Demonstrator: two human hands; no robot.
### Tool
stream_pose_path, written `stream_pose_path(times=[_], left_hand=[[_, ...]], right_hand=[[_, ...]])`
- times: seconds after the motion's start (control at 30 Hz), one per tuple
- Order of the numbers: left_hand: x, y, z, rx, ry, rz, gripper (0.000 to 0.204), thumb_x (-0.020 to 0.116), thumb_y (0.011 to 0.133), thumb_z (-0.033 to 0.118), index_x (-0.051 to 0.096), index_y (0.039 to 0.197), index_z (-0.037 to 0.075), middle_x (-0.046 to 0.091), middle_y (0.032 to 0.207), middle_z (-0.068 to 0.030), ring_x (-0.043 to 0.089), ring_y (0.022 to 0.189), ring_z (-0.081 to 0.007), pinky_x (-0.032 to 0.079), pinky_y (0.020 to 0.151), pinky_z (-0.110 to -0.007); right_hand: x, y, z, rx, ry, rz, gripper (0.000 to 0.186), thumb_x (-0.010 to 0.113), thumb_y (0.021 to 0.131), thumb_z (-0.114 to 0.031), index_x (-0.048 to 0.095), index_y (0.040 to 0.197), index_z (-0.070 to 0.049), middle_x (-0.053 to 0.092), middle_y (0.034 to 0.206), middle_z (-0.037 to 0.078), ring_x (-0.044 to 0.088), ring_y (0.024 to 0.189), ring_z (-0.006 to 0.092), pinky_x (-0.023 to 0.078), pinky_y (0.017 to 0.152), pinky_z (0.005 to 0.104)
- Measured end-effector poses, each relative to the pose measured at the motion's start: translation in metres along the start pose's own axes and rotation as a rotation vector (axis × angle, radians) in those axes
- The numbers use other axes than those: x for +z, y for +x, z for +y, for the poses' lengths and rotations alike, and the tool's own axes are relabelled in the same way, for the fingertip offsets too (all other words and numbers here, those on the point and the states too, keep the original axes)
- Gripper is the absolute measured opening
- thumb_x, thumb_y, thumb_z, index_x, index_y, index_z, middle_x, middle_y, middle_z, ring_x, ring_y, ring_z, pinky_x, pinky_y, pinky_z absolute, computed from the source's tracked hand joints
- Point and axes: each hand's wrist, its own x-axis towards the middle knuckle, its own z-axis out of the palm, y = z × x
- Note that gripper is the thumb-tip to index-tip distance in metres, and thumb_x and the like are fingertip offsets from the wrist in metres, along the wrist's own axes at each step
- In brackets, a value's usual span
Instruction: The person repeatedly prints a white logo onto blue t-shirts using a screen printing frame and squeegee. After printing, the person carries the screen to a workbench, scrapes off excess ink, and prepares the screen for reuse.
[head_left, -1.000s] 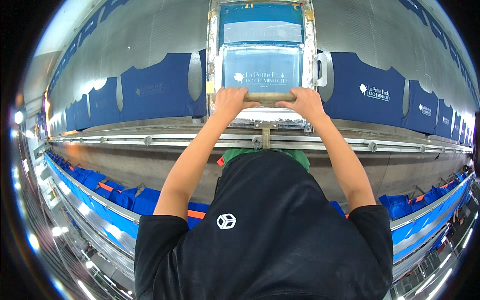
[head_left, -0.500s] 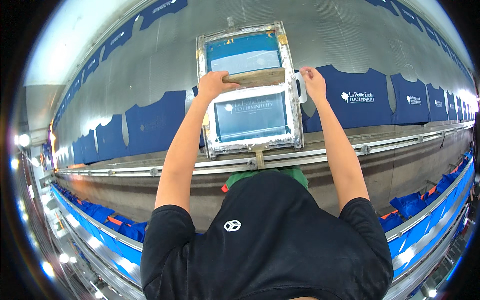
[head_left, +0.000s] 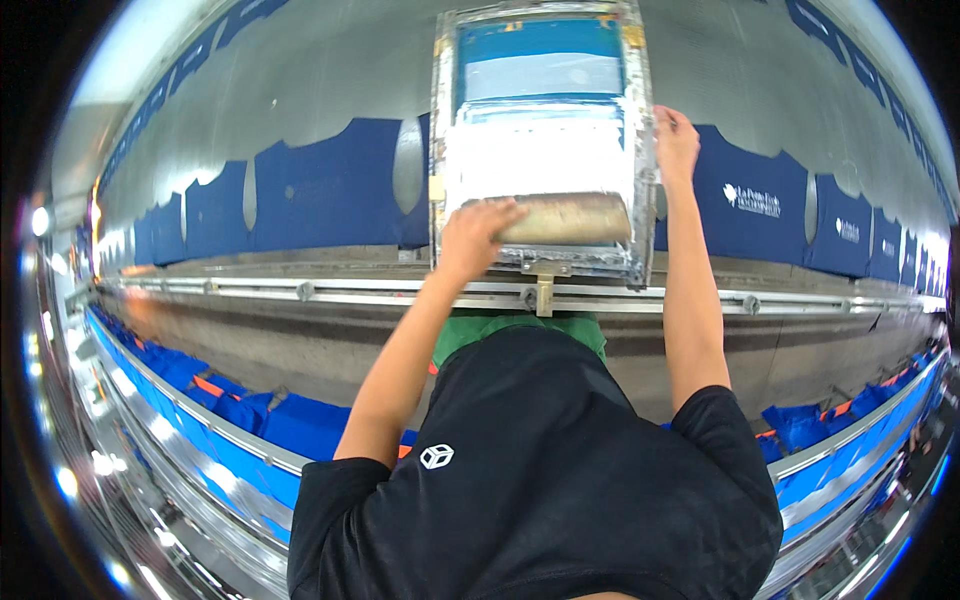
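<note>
My left hand [head_left: 480, 235] is closed round the left end of a wooden-handled squeegee [head_left: 570, 218], which lies tilted across the near part of a screen-printing frame [head_left: 440, 150]. White ink [head_left: 540, 150] covers the mesh from the squeegee back to about the middle of the frame. Beyond it the blue mesh [head_left: 540, 42] shows, with a pale band across it. At the frame's right edge my right hand [head_left: 677, 145] has its fingers curled at the side handle, mostly hidden by the hand. The frame stands over dark blue fabric pieces.
A metal rail [head_left: 380, 293] runs along the table's near edge, with a bracket [head_left: 545, 290] joining the frame to it. Navy fabric piece [head_left: 325, 190] lies left; a piece with a white print [head_left: 740, 200] lies right. Blue cloths [head_left: 310, 425] hang behind me.
The squeegee has come toward me, from mid-frame to the near end, in my left hand. White ink now covers the near mesh, hiding its design. My right hand stays beside the frame; the view shifted.
</note>
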Motion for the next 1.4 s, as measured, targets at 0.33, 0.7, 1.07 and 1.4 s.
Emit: stream_pose_path(times=[0.33,0.7,1.07,1.4], left_hand=[[-0.104,-0.14,-0.184,-0.151,0.184,-0.056,0.066,0.078,0.074,0.017,0.063,0.136,0.032,0.062,0.141,0.0048,0.057,0.125,-0.021,0.044,0.098,-0.044],[-0.213,-0.243,-0.377,-0.128,0.221,-0.125,0.066,0.069,0.074,0.004,0.061,0.136,0.025,0.066,0.13,-0.0017,0.06,0.121,-0.0224,0.048,0.097,-0.046],[-0.239,-0.077,-0.461,-0.157,0.115,-0.144,0.051,0.058,0.087,0.006,0.068,0.131,0.031,0.074,0.111,-0.0024,0.07,0.097,-0.0251,0.058,0.082,-0.041],[-0.228,-0.039,-0.472,-0.249,0.106,-0.188,0.057,0.064,0.076,0.005,0.071,0.125,0.033,0.074,0.111,-0.0047,0.07,0.098,-0.0294,0.057,0.083,-0.04]], right_hand=[[0.21,-0.133,-0.106,0.014,0.213,-0.113,0.03,0.06,0.101,-0.03,0.072,0.109,-0.004,0.061,0.071,0.002,0.054,0.062,0.0099,0.044,0.06,0.0294],[0.383,-0.249,-0.192,-0.164,0.096,-0.085,0.037,0.057,0.103,-0.036,0.07,0.113,-0.003,0.072,0.109,0.015,0.069,0.098,0.0246,0.051,0.089,0.0351],[0.355,-0.212,-0.244,-0.431,-0.399,-0.28,0.053,0.048,0.102,-0.051,0.073,0.117,-0.007,0.063,0.124,0.017,0.055,0.116,0.0376,0.043,0.103,0.0428],[0.426,-0.248,-0.251,-0.623,-0.558,-0.511,0.035,0.073,0.075,-0.01,0.075,0.11,-0.01,0.069,0.112,0.01,0.064,0.107,0.0307,0.053,0.092,0.0396]])
